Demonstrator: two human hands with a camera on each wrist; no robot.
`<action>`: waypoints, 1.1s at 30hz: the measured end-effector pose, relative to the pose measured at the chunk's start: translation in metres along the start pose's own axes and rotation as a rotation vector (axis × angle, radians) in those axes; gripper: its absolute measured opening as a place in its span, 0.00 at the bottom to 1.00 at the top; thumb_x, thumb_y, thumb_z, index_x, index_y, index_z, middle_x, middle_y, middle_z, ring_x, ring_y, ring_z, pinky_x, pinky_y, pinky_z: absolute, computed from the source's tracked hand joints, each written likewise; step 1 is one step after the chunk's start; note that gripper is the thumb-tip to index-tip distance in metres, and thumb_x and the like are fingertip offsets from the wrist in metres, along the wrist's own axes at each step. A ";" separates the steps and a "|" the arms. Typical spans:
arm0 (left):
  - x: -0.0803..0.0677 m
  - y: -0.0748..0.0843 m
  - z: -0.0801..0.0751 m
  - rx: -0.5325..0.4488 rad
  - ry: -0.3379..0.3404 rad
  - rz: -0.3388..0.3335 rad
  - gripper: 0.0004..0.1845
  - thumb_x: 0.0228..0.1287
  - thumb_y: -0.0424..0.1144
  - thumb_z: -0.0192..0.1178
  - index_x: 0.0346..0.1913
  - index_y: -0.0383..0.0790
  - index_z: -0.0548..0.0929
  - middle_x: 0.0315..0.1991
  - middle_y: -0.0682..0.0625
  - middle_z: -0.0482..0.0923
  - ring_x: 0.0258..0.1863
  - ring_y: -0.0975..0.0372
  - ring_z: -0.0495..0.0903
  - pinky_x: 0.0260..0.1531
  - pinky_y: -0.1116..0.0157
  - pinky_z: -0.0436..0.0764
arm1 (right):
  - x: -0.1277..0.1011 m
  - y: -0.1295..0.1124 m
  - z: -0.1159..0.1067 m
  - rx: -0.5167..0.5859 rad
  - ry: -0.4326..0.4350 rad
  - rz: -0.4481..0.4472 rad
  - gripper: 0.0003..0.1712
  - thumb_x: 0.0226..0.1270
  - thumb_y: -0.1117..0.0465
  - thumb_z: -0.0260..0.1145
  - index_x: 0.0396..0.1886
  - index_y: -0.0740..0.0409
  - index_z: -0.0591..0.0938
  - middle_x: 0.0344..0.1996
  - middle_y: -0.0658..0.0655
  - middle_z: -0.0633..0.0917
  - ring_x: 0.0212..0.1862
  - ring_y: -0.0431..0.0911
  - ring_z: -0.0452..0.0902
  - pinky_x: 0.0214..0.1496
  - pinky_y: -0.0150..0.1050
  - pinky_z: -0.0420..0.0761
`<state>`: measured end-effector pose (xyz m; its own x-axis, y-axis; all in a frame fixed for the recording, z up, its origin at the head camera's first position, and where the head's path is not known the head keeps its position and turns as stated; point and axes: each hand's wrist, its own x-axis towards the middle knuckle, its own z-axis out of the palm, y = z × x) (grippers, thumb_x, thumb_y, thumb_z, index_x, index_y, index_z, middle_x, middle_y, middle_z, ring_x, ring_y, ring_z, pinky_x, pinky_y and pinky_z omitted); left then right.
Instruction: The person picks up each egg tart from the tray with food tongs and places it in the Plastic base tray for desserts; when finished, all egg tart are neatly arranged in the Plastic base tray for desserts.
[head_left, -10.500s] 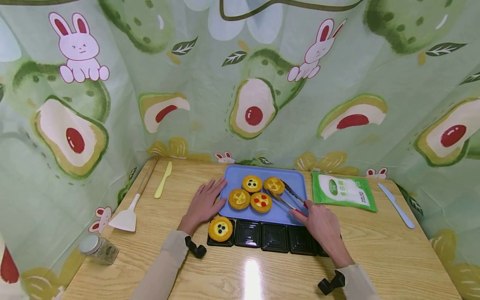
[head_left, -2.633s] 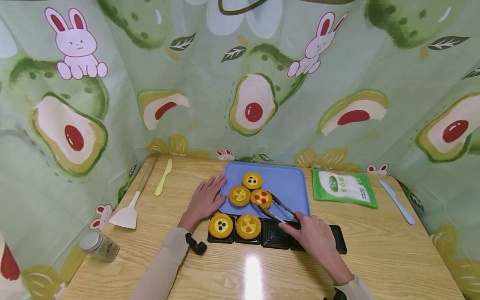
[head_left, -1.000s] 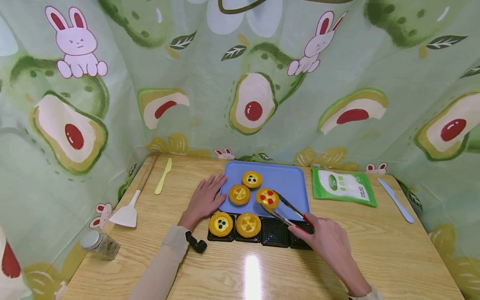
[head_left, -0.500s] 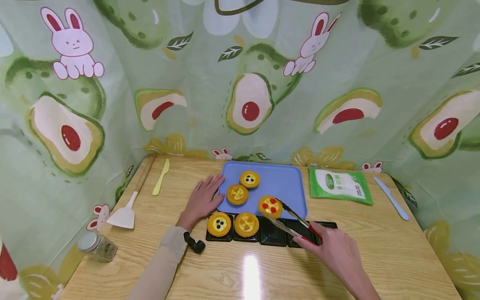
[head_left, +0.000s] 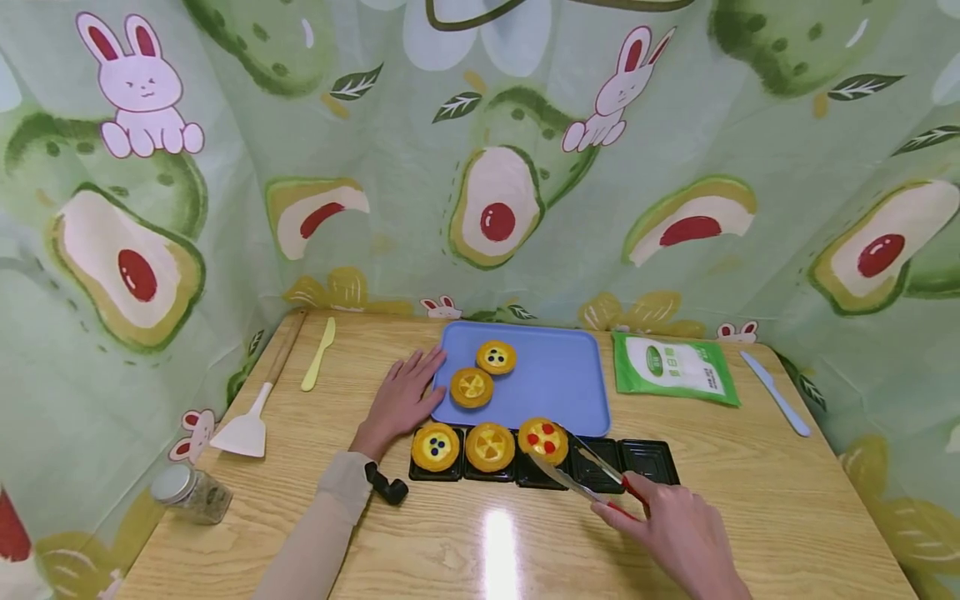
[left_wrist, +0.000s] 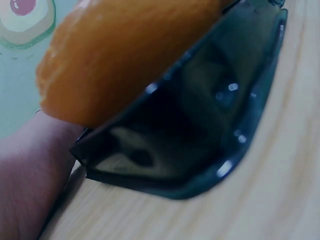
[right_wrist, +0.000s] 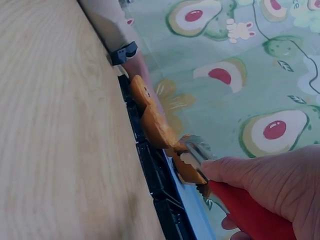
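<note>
My right hand grips red-handled tongs. Between their tips is an egg tart with red berries, over the third compartment of a row of black plastic cups. In the right wrist view, this tart looks raised above the cups. A blueberry tart and an orange-segment tart sit in the first two compartments. My left hand lies with straight fingers at the left edge of a blue tray. On that tray are another blueberry tart and another orange-segment tart.
Left on the wooden table lie a spatula, a yellow knife and a lidded spice jar. A green-and-white packet and a blue knife lie at the right. A printed curtain hangs behind.
Earlier, an orange-segment tart went from the tray into the second compartment. Since then the tongs have carried the red-berry tart from the tray toward me, over the third compartment. My left hand stayed put.
</note>
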<state>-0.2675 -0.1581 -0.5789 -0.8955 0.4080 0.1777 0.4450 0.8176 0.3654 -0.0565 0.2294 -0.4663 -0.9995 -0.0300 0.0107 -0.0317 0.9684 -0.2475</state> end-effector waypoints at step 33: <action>0.001 -0.002 0.003 -0.002 -0.003 -0.012 0.37 0.79 0.61 0.45 0.85 0.54 0.55 0.84 0.57 0.50 0.84 0.51 0.48 0.80 0.44 0.49 | -0.002 0.003 0.010 -0.003 -0.067 0.042 0.30 0.55 0.28 0.74 0.28 0.47 0.79 0.13 0.45 0.63 0.18 0.42 0.60 0.21 0.37 0.56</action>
<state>-0.2693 -0.1585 -0.5825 -0.9009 0.3994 0.1701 0.4340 0.8217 0.3693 -0.0547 0.2299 -0.4773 -0.9979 -0.0058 -0.0642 0.0100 0.9699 -0.2431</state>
